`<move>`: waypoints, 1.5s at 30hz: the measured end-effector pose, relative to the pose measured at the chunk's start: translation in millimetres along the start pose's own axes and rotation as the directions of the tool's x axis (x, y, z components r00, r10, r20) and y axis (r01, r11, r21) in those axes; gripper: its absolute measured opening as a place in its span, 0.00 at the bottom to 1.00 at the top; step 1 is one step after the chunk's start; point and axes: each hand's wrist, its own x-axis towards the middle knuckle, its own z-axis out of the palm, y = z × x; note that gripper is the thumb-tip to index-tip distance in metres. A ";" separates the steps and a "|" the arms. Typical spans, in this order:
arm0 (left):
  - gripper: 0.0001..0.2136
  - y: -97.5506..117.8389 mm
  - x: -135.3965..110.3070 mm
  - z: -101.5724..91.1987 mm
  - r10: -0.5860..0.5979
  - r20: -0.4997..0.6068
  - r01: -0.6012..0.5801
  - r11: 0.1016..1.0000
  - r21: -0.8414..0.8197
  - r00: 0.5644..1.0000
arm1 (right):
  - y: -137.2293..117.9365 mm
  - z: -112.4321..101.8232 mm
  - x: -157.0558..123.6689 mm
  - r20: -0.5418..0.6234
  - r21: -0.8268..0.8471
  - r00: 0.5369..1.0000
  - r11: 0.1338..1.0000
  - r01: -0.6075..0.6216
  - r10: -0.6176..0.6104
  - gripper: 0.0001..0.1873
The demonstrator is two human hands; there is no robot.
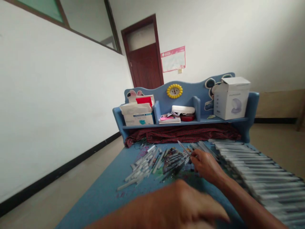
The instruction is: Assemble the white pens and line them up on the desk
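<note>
My right hand (204, 163) is closed, with fingers pinching a slim clear pen barrel (183, 147) that points up and to the left. Below it on the blue desk lies a pile of pen parts: whitish caps or short tubes (143, 163) on the left, dark thin pieces (175, 162) in the middle. Several clear barrels (202, 147) lie just behind my right hand. Closest to the camera, my left hand (183, 203) is smeared by motion over the desk's front. Its fingers point right and down, and whether they hold anything is hidden.
Long rows of pens (259, 171) are stacked along the desk's right side. At the back, a blue shelf (166, 124) carries a mask box (139, 119), papers, a white case (183, 109) and a white carton (231, 100). Checkered cloth (181, 133) lies beneath it.
</note>
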 end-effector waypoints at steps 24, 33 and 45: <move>0.10 -171.1 -1.6 -48.6 -0.643 -0.636 0.898 0.387 0.211 0.427 | -11.5 4.5 -3.2 0.399 0.739 0.907 0.539 -0.405 0.135 0.09; 0.09 -168.3 -5.9 -45.6 -0.624 -0.643 0.877 0.449 0.171 0.444 | -10.0 1.9 -4.6 0.431 0.781 0.893 0.444 -0.440 0.127 0.09; 0.10 -174.9 -3.7 -52.3 -0.660 -0.653 0.917 0.368 0.151 0.372 | -10.5 4.1 -5.4 0.398 0.723 0.901 0.546 -0.423 0.172 0.13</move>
